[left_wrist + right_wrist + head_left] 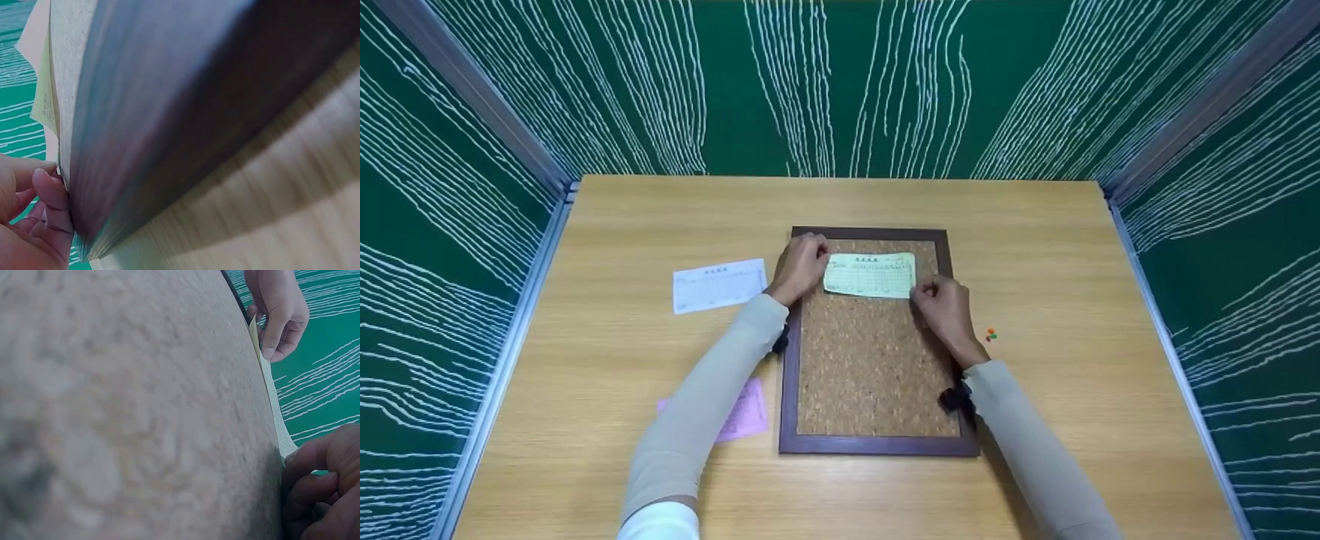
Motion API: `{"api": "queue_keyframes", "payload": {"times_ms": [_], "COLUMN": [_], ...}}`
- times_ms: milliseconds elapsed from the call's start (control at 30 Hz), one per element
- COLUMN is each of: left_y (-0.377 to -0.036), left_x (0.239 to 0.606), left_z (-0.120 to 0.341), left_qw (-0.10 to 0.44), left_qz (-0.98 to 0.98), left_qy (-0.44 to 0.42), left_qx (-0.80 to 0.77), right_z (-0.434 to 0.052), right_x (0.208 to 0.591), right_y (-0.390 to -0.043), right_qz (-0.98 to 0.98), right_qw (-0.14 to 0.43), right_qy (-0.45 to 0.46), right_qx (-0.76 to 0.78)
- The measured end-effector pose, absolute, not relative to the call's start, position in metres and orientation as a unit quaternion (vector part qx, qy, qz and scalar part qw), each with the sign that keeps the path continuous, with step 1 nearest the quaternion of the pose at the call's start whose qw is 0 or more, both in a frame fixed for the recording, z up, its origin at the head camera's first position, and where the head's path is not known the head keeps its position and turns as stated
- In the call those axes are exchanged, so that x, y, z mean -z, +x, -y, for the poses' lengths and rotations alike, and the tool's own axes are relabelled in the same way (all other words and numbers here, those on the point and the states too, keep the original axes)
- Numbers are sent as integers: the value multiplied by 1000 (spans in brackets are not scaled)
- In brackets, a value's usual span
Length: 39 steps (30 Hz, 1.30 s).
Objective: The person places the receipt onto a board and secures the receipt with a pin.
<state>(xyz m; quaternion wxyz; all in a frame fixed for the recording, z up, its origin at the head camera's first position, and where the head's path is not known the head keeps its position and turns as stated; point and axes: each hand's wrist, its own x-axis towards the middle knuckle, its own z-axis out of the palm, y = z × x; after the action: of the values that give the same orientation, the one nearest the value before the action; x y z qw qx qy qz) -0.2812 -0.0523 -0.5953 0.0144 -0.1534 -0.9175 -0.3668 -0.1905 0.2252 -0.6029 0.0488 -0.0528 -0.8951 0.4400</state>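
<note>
A pale green printed slip [870, 275] lies over the upper part of a cork board [877, 367] with a dark brown frame [877, 445]. My left hand [802, 264] pinches the slip's left edge between thumb and finger, over the frame's upper left side. At the slip's lower right corner, my right hand [945, 306] pinches the paper with curled fingers. The right wrist view shows the slip [273, 391] edge-on along the cork surface, with a hand at either end. In the left wrist view, the left fingers [50, 191] sit right beside the frame.
A white printed slip [718, 285] lies left of the board. A pink slip [746, 412] lies lower left, partly hidden under the left sleeve [697, 412]. Several small red, orange and green pieces [991, 334] sit on the wooden table [1057, 247] right of the board.
</note>
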Motion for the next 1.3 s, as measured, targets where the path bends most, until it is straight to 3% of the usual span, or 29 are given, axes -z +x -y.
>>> {"api": "queue_keyframes", "payload": {"times_ms": [1067,1300], "left_y": [-279,-287], "left_x": [587,604], "left_z": [49,51], "left_qw": [11,15], "left_qz": [927,926], "left_qy": [-160,-154], "left_qx": [340,345], "right_z": [-225,-226], "right_x": [602,604], "right_y": [-190,-190], "right_qz": [895,890], "right_qw": [43,43], "right_qy": [-53,-44], "right_qx": [-440,-452]}}
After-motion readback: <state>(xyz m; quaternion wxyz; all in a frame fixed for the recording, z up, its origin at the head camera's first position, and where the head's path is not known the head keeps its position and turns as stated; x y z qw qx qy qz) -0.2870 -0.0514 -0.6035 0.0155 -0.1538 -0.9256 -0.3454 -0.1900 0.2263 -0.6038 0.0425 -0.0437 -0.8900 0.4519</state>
